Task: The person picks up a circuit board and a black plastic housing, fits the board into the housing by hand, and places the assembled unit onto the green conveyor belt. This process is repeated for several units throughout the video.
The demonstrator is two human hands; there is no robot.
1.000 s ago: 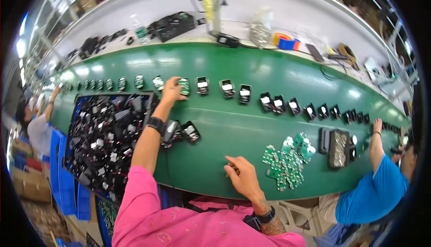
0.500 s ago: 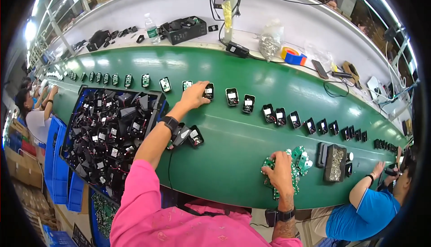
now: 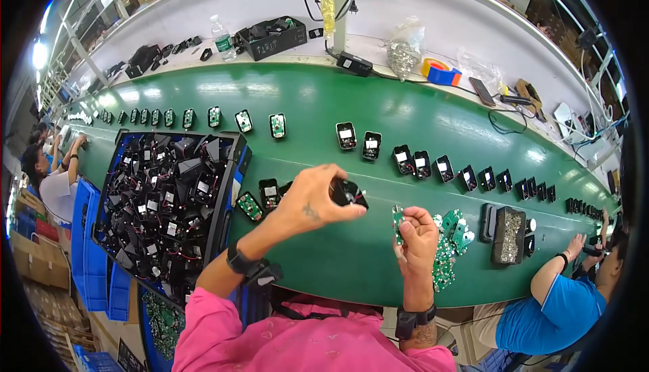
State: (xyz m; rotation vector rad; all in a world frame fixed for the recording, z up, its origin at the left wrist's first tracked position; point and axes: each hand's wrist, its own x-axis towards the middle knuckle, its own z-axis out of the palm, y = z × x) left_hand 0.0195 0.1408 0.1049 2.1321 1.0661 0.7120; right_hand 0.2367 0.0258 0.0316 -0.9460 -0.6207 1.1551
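left hand (image 3: 318, 200) pinches a black shell (image 3: 348, 193), light and rigid; right hand (image 3: 416, 233) closed on a thin green board (image 3: 398, 218), fragile, best held by edges.

Black housing (image 3: 349, 192): mostly covered by the left hand (image 3: 312, 203); its shape can't be made out.
Small green board (image 3: 398, 218): half hidden by the right hand (image 3: 417, 233); parts on it too small to tell.
Board pile (image 3: 449, 249): left part behind the right hand; count unclear.
Bin contents (image 3: 162, 203): black tangle, single pieces not separable.
Far belt items (image 3: 118, 116): upper left, tiny and bent by the lens.
Co-worker in blue (image 3: 561, 304): lower right, cut by the rim.
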